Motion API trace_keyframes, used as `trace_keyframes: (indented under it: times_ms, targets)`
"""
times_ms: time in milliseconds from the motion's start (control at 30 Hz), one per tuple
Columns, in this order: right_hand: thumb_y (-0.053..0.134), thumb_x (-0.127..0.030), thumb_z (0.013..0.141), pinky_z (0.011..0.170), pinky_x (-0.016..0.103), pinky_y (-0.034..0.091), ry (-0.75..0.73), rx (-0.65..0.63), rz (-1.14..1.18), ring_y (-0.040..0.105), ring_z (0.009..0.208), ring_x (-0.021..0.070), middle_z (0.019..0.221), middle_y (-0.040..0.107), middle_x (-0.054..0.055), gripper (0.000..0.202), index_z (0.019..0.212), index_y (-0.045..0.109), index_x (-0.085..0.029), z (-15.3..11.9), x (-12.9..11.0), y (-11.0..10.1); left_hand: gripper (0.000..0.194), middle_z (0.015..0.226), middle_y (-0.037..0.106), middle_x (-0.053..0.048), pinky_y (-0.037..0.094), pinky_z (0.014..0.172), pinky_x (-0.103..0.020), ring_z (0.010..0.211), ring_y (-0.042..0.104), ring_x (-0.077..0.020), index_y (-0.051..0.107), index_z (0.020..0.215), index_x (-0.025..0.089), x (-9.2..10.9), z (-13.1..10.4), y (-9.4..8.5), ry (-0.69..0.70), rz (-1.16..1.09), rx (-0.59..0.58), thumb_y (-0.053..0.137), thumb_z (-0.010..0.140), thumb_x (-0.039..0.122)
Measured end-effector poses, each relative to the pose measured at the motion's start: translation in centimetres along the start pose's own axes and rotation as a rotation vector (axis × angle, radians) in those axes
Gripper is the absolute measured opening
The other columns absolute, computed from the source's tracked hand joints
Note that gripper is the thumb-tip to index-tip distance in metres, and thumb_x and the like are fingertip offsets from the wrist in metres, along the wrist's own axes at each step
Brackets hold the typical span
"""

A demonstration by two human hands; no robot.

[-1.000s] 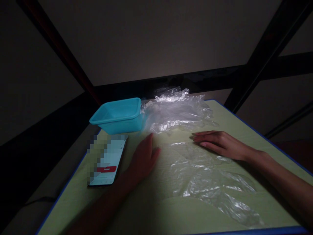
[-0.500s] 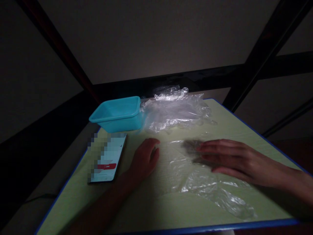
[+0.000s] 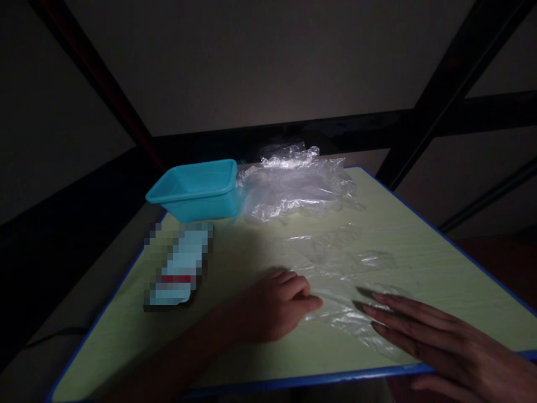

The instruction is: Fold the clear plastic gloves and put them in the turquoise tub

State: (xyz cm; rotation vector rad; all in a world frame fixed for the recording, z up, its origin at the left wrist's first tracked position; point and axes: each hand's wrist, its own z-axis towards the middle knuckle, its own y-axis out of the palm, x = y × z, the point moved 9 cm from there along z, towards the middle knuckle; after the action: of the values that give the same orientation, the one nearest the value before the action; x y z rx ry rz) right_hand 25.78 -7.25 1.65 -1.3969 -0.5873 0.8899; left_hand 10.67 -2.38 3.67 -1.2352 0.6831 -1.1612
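A thin, clear plastic glove (image 3: pixel 331 263) lies spread on the table, with finger-like lobes towards the right. My left hand (image 3: pixel 279 305) is closed at its near left edge, thumb and forefinger pressed together on the film. My right hand (image 3: pixel 444 336) is open, its fingers stretched out over the lower right part of the glove and the table's front edge. Part of the glove is hidden under those fingers. Behind it lies a crumpled pile of clear plastic gloves (image 3: pixel 297 187).
A turquoise plastic basin (image 3: pixel 197 207) stands at the back left, touching the pile. In front of it lies a phone (image 3: pixel 180 263) with its screen lit and blurred. The pale green table (image 3: pixel 235 364) has a blue edge. Dark bars and a grey wall stand behind.
My left hand has moved right and nearer, closing at the glove's edge. My right hand has swept towards me and to the right, over the glove.
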Motion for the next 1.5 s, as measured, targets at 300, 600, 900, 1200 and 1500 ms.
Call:
trace_keyframes:
  times_ms: [300,600,900,1200,1500]
  targets:
    - [0.057,-0.027,0.082,0.089,0.042,0.053,0.091,-0.027,0.199,0.047,0.120,0.0284,0.135,0.047,-0.001,0.057,0.135,0.037,-0.039,0.3,0.7,-0.6,0.009,0.081,0.051,0.000,0.029,0.066,-0.027,0.074,0.044,-0.0135,0.057,0.094,0.021,-0.3,-0.3,0.5,-0.024,0.045,0.011,0.050,0.089,0.022]
    - [0.049,-0.030,0.088,0.072,0.032,0.056,0.160,0.048,0.478,0.066,0.088,0.0207,0.093,0.070,0.005,0.021,0.085,0.070,-0.025,6.2,2.6,-4.4,0.009,0.082,0.050,0.000,0.031,0.067,-0.028,0.076,0.045,-0.0141,0.058,0.094,0.022,-0.3,-0.3,0.6,-0.021,0.051,-0.010,0.053,0.086,0.021]
    - [0.049,-0.039,0.086,0.048,0.024,0.041,0.455,0.171,0.686,0.050,0.055,0.0118,0.061,0.054,-0.001,0.029,0.068,0.059,-0.018,6.9,6.9,-2.1,0.011,0.083,0.053,0.000,0.033,0.068,-0.026,0.076,0.046,-0.0134,0.060,0.090,0.020,-0.3,-0.1,0.2,-0.044,0.029,-0.008,0.050,0.088,0.022]
    - [0.049,-0.034,0.087,0.050,0.025,0.041,0.408,0.235,0.470,0.050,0.055,0.0114,0.064,0.051,-0.001,0.026,0.065,0.050,-0.019,7.2,6.9,-2.5,0.024,0.088,0.057,-0.003,0.038,0.072,-0.026,0.077,0.050,-0.0137,0.064,0.095,0.020,-0.1,-0.3,-0.3,-0.009,-0.088,-0.047,0.049,0.080,0.008]
    - [0.047,-0.032,0.087,0.052,0.026,0.041,0.378,0.245,0.364,0.051,0.057,0.0124,0.067,0.051,0.001,0.023,0.068,0.049,-0.020,7.1,6.8,-2.3,0.031,0.080,0.059,-0.004,0.039,0.068,-0.027,0.070,0.050,-0.0127,0.066,0.076,0.017,-0.5,-0.7,-0.8,-0.009,-0.282,0.052,0.045,0.060,0.003]
